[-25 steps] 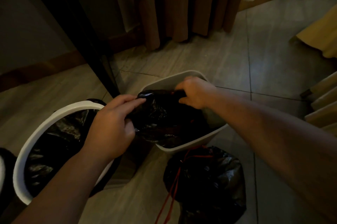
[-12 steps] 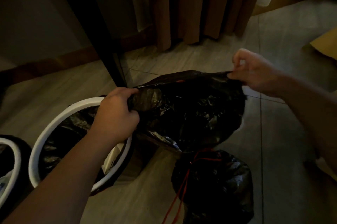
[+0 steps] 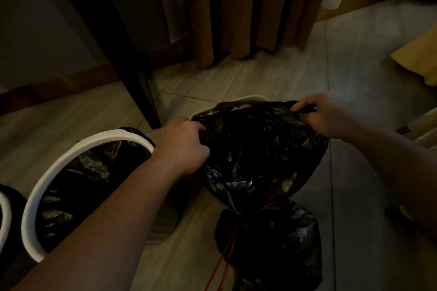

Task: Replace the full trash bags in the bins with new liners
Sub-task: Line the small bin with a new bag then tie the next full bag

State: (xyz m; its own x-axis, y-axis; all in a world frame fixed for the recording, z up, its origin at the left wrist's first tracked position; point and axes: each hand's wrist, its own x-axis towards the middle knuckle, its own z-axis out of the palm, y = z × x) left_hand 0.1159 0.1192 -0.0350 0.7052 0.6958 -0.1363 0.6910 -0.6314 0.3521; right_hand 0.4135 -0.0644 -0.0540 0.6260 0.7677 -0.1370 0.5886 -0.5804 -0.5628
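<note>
Black liner [image 3: 260, 148] hangs over the far bin [image 3: 255, 97], its rim gripped by left hand [image 3: 184, 146] and right hand [image 3: 324, 116], held apart. A tied bag [image 3: 272, 250] sits on the floor [image 3: 366, 66]; near bin [image 3: 106, 137] looks lined; seating this liner remains.

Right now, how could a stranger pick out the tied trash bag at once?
Find the brown curtain, then drop to the black bag gripped by the left hand and right hand. Directly below, on the floor, sits the tied bag: only it is closed, red drawstrings trailing from it.
</note>
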